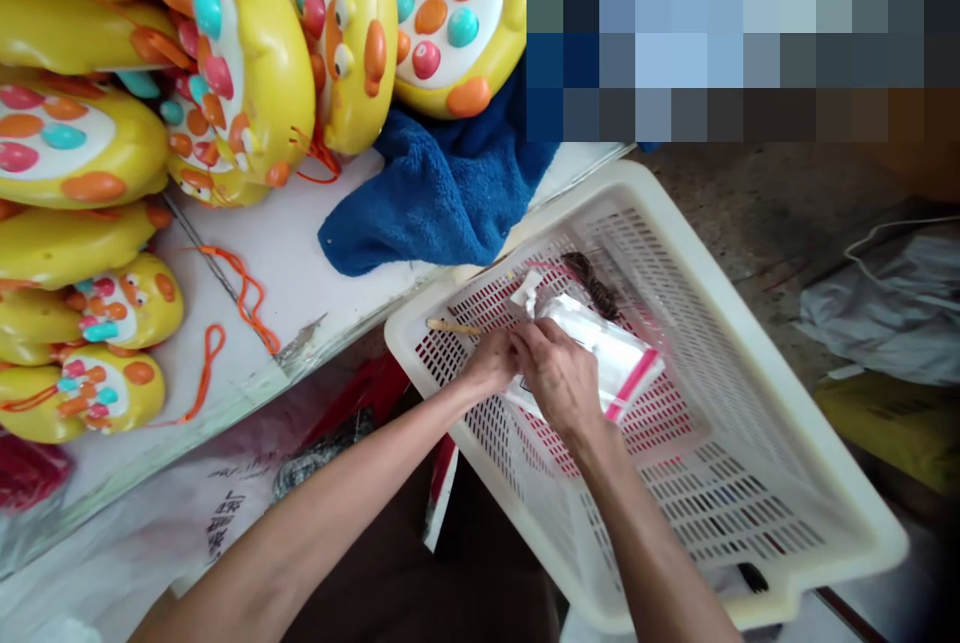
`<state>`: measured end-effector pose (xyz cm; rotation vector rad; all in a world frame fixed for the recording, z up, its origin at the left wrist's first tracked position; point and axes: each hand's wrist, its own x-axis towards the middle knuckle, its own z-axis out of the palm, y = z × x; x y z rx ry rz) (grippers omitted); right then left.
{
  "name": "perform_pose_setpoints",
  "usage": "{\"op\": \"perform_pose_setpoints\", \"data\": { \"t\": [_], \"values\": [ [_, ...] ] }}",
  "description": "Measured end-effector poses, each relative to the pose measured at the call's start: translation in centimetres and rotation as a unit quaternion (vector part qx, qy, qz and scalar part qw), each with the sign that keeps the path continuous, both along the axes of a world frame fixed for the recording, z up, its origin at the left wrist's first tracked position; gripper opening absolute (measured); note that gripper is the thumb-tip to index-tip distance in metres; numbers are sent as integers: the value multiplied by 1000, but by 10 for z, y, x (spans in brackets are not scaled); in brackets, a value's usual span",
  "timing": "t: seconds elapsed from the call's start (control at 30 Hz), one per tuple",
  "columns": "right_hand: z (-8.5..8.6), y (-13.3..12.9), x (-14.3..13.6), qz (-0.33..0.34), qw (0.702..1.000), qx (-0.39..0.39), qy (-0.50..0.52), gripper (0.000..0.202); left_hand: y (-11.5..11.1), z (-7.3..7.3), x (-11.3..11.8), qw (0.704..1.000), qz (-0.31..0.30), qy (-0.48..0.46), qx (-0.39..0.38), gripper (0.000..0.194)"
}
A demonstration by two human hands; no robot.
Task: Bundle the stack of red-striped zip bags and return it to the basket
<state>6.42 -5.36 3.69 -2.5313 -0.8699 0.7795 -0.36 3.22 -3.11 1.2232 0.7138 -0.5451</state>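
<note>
Over a white plastic basket [750, 343], my left hand [496, 359] and my right hand [561, 373] meet with their fingertips close together. Both are closed, the fingers bent inward in a pinch. What lies between the fingertips is hidden. Against and under my right hand is a clear and white plastic bag [637, 363] with a pink stripe along one edge. A thin light-brown stick [452, 327] reaches out to the left just above my left hand; I cannot tell whether it is held. Behind the hands, a dark brown coiled bundle [591, 285] lies in the basket.
Left of the basket, a white table [300, 243] bears several yellow duck-shaped toys [281, 73] with coloured buttons and orange cords [244, 283]. A blue cloth [442, 193] lies at the table's edge. Grey sheeting [892, 308] is on the right.
</note>
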Motion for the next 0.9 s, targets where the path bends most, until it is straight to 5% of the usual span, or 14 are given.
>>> {"op": "perform_pose_setpoints", "data": {
  "t": [0.17,0.37,0.7,0.9],
  "values": [
    [9,-26,-3,-228,969,86,-41,26,1,11,4,1000,-3,4,25,10],
    [-24,-38,-26,-125,987,58,88,33,13,17,8,996,-63,-41,41,11],
    [-31,-34,-31,-215,970,40,106,35,1,12,5,998,-10,26,62,8],
    [-35,-35,-27,-289,944,22,160,37,-4,16,0,989,-50,-12,136,3]
  ]
}}
